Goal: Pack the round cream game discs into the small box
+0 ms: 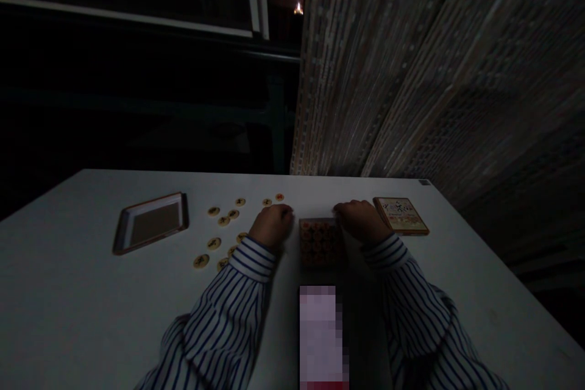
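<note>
A small box (322, 245) filled with rows of round Chinese chess pieces with red markings lies between my hands. My left hand (272, 225) is closed just left of the box, with a gap between them; whatever its curled fingers may hold is hidden. At the box's far right corner is my right hand (363, 220), also closed, its fingertips close to the rim. I cannot tell whether they touch it or pinch a piece. Loose pale chess pieces (214, 244) with dark markings lie scattered left of my left hand. Beyond it sits a piece with a red marking (280, 197).
On the left of the white table (82, 292) lies a shallow tray or lid (153, 222). A flat printed case (402, 216) is at the right. Nearest me is a phone-like object (320, 335), its face pixelated. A string curtain (365, 61) hangs behind the table.
</note>
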### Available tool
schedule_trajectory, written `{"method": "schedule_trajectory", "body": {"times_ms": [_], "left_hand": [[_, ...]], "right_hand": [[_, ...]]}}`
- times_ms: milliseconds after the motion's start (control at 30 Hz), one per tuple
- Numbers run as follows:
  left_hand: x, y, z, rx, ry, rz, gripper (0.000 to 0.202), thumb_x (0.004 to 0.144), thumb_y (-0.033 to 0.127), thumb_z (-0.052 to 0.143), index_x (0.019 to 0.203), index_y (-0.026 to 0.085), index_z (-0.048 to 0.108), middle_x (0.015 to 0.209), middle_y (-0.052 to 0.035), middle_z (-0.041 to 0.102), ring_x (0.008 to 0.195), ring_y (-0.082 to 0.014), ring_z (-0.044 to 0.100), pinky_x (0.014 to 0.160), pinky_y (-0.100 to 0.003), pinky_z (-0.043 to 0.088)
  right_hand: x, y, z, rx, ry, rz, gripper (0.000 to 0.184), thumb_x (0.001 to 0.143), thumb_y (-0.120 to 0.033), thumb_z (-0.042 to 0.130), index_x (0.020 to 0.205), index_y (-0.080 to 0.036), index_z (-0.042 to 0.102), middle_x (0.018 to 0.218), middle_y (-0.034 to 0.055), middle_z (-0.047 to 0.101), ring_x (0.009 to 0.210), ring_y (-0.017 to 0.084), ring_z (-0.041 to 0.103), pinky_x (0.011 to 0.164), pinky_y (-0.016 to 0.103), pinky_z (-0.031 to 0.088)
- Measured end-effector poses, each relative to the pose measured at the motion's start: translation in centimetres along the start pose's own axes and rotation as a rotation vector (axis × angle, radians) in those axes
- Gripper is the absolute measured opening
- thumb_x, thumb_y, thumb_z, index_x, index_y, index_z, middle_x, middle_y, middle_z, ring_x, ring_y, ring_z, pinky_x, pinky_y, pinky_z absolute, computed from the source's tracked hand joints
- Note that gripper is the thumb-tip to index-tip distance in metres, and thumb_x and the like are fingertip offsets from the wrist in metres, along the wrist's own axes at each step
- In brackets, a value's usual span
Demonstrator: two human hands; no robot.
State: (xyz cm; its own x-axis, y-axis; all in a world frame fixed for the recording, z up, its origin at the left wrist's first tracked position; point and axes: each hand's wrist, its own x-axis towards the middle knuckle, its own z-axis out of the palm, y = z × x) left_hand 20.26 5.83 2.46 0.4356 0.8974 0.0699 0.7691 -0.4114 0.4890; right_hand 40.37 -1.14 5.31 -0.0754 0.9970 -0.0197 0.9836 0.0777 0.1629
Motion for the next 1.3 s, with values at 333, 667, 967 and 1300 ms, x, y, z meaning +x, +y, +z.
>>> {"method": "schedule_trajectory", "body": {"times_ms": [333, 667, 967, 1300], "left_hand": [[1.6, -1.7, -0.5, 0.126, 0.136, -0.006, 0.033, 0.075, 0.028, 0.043, 0.101, 0.017, 0.060, 0.099, -0.0087, 0.064, 0.091, -0.0191, 0.058, 0.079, -0.025, 0.040], [3.7, -2.4, 0.1, 0.392, 0.150, -0.038, 0.032, 0.079, 0.034, 0.036, 0.086, 0.015, 0.061, 0.090, -0.0118, 0.062, 0.084, -0.0227, 0.056, 0.071, -0.031, 0.041], [5.1, -3.4, 1.1, 0.376, 0.128, -0.042, 0.033, 0.079, 0.036, 0.038, 0.085, 0.017, 0.063, 0.094, -0.0118, 0.061, 0.090, -0.0254, 0.053, 0.072, -0.034, 0.041], [5.2, -3.3, 1.1, 0.373, 0.118, -0.054, 0.034, 0.080, 0.035, 0.035, 0.086, 0.016, 0.064, 0.097, -0.0124, 0.060, 0.090, -0.0248, 0.053, 0.073, -0.033, 0.041]], "right_hand": [[2.4, -2.0, -1.4, 0.047, 0.087, -0.054, 0.030, 0.086, -0.027, 0.030, 0.095, -0.019, 0.058, 0.090, 0.0080, 0.065, 0.087, 0.020, 0.057, 0.070, 0.032, 0.035], [3.7, -3.2, -1.2, 0.066, 0.081, -0.083, 0.029, 0.085, -0.026, 0.031, 0.090, -0.019, 0.058, 0.090, 0.0076, 0.064, 0.086, 0.020, 0.055, 0.069, 0.032, 0.033], [3.4, -2.1, -1.0, 0.090, 0.110, -0.081, 0.028, 0.085, -0.026, 0.032, 0.094, -0.019, 0.058, 0.090, 0.0081, 0.064, 0.085, 0.020, 0.055, 0.067, 0.032, 0.031], [3.4, -2.1, -0.9, 0.091, 0.116, -0.078, 0.027, 0.085, -0.026, 0.033, 0.093, -0.019, 0.058, 0.088, 0.0077, 0.064, 0.084, 0.020, 0.054, 0.068, 0.032, 0.031]]}}
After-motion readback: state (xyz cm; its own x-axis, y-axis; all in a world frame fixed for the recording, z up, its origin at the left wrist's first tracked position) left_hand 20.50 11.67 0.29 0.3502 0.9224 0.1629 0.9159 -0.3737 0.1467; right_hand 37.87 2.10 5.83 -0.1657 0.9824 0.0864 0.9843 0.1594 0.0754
